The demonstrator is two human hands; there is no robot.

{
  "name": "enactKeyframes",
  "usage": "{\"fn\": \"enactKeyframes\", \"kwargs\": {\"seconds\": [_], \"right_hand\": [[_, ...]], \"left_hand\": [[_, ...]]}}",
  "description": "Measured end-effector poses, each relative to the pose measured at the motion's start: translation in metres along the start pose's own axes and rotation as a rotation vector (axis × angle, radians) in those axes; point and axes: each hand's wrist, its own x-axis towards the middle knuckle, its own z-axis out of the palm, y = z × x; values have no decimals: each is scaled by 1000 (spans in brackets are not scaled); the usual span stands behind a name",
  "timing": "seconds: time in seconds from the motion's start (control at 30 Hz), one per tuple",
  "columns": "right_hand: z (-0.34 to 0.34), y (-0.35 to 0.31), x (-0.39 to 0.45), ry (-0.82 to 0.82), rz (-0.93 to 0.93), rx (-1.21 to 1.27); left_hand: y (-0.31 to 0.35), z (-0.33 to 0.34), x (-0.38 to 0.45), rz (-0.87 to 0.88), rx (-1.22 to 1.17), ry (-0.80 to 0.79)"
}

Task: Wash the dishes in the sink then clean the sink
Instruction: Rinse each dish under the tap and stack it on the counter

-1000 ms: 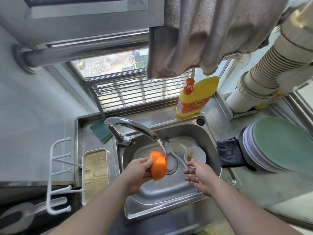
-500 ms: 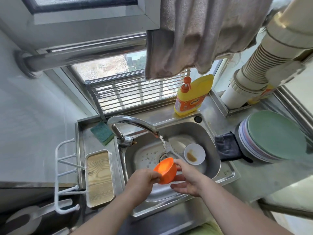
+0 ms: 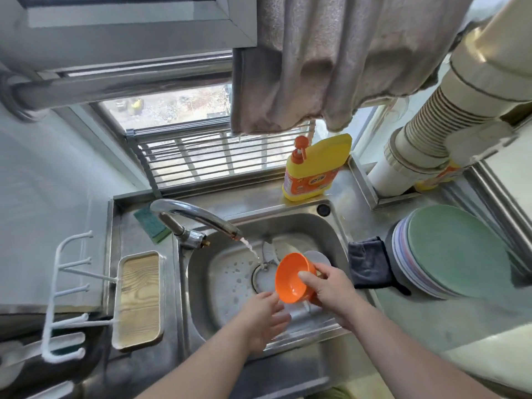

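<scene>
An orange bowl [image 3: 290,276] hangs over the steel sink [image 3: 221,280], tilted with its opening toward me. My right hand [image 3: 328,289] grips it, thumb over the rim and fingers behind. My left hand [image 3: 266,318] sits just below and left of the bowl with fingers straight, apart from it or barely touching. The tap [image 3: 195,216] runs a thin stream onto the drain [image 3: 263,273] beside the bowl. A small white bowl [image 3: 319,256] lies in the sink, mostly hidden behind the orange one.
A yellow soap bottle [image 3: 313,171] stands behind the sink. A green sponge [image 3: 151,224] lies back left. A dark cloth [image 3: 370,263] hangs over the right rim beside a stack of plates [image 3: 449,251]. A wooden tray [image 3: 139,298] and white rack [image 3: 66,298] sit on the left.
The orange bowl passed from my left hand to my right hand and shifted right. My left hand let go and dropped below it.
</scene>
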Motion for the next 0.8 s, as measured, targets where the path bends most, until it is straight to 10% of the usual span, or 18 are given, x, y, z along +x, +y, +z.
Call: {"fn": "enactKeyframes", "kwargs": {"seconds": [0.3,0.43,0.67,0.8], "right_hand": [[-76,6,19,-5,-247,-441],[-112,12,31,-108,-91,42],[-183,5,21,-119,57,509],[-245,9,13,137,-55,305]], "left_hand": [[3,88,17,40,-349,161],[7,117,23,166,-298,325],[32,192,-8,249,-238,-9],[39,244,-6,330,-47,-162]]}}
